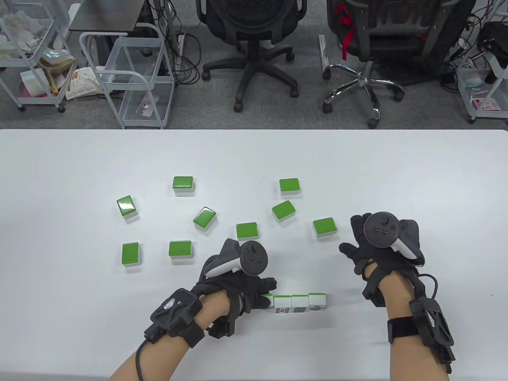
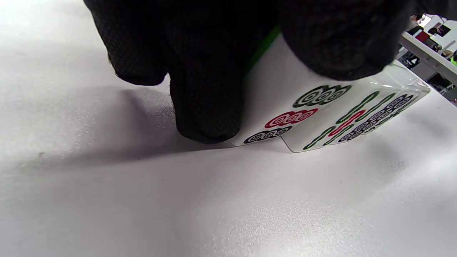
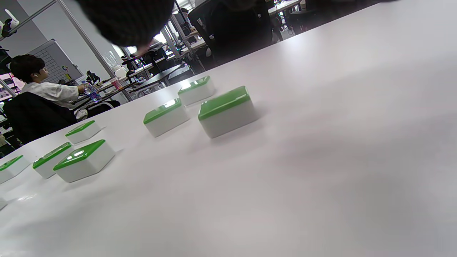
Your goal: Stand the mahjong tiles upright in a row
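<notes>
The left hand point(image 1: 242, 291) holds the leftmost tile point(image 2: 285, 117) of the row point(image 1: 300, 303), pinched between gloved fingers point(image 2: 207, 107). In the left wrist view a thumb or finger presses on its top and another finger stands against its outer side down to the table point(image 1: 79, 166). That tile carries three circle marks and sits flush against its neighbour, which shows bamboo marks. The row runs straight to the right from this grip, its long axis left to right along the near part of the table, faces turned toward the person. About four tiles stand there; the one under the fingers is partly hidden from above.

The right hand point(image 1: 377, 246) hovers with fingers spread and holds nothing, off to the right of the row and farther out. The nearest flat tile point(image 1: 325, 228) lies just to its left, green back up, long side roughly across. Another flat tile point(image 1: 246, 231) lies just beyond the left hand's tracker. Nine flat tiles lie scattered on the far side of both hands.

The right hand looks better placed for the next pick. Open table lies past either end of the row, and the table edge is nowhere close. The likely risk is nudging the standing tiles while adding one.
</notes>
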